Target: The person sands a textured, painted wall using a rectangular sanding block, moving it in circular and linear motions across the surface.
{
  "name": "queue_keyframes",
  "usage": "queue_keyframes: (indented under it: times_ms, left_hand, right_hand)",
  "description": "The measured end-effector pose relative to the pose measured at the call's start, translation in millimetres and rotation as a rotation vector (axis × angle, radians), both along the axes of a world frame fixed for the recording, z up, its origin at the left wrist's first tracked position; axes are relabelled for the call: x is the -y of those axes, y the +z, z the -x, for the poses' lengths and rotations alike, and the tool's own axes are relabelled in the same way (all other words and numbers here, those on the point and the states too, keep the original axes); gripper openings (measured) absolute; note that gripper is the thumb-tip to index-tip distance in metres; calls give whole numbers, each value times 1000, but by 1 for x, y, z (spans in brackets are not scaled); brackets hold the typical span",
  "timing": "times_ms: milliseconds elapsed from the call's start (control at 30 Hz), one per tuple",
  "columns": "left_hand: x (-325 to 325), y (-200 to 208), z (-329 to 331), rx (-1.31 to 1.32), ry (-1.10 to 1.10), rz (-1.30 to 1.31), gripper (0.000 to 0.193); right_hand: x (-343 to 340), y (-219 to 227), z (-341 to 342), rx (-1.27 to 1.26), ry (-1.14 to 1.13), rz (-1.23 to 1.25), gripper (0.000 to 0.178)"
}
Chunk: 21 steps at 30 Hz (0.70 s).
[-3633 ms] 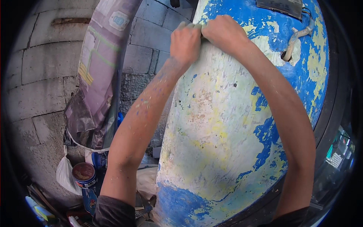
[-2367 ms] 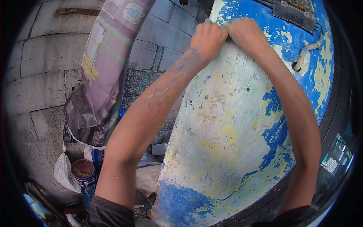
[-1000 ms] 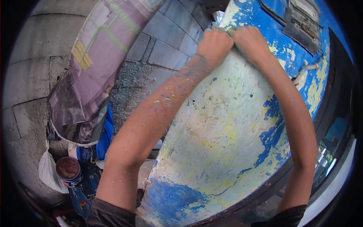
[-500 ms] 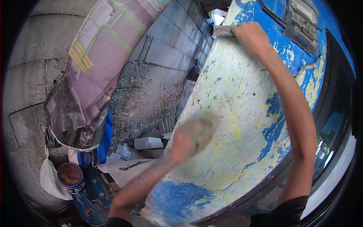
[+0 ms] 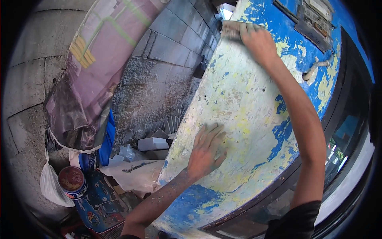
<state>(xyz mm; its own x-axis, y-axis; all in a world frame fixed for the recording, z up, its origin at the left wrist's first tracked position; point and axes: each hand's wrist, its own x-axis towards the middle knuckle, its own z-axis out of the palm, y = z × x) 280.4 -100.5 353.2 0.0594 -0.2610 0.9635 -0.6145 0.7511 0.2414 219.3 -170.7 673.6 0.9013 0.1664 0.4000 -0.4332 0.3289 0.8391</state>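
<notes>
A wall (image 5: 234,115) with flaking white, yellow and blue paint fills the middle and right. My left hand (image 5: 205,152) is open against its lower middle, fingers spread, holding nothing. Higher up, near the wall's left edge, my right hand (image 5: 258,42) grips a flat, worn grey-brown block (image 5: 231,30) pressed to the paint. The block's exact kind cannot be made out, and part of it is hidden under my fingers.
An electric meter box (image 5: 315,20) and a broken pipe stub (image 5: 317,68) stick out at upper right. A dark-framed window (image 5: 342,135) borders the wall. Left are a hanging purple sheet (image 5: 105,55), a white bag (image 5: 53,181), a round tin (image 5: 72,179) and a block wall (image 5: 167,75).
My left hand has moved slightly and its blur has eased, so the spread fingers show. My right hand has shifted a little up and left with the block, which now looks more tilted.
</notes>
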Motion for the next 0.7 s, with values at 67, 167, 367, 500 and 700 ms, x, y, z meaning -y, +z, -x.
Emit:
queue_keyframes:
  times_ms: [67,167,367,500,700]
  left_hand:
    - [1,-8,-1,-12,2,-55,50]
    - [-1,-17,-4,15,1,-55,54]
    - [-4,-19,-3,123,63,-145,63]
    - [-1,-18,1,244,142,-162,74]
    - [2,-20,2,306,178,-212,85]
  right_hand:
    - [-16,8,-18,171,-120,-262,28]
    - [-5,-5,-4,52,90,-129,24]
    - [-13,-9,-2,215,-94,-246,25]
    - [0,-2,13,90,167,-102,19]
    - [-13,-1,16,183,58,-266,16]
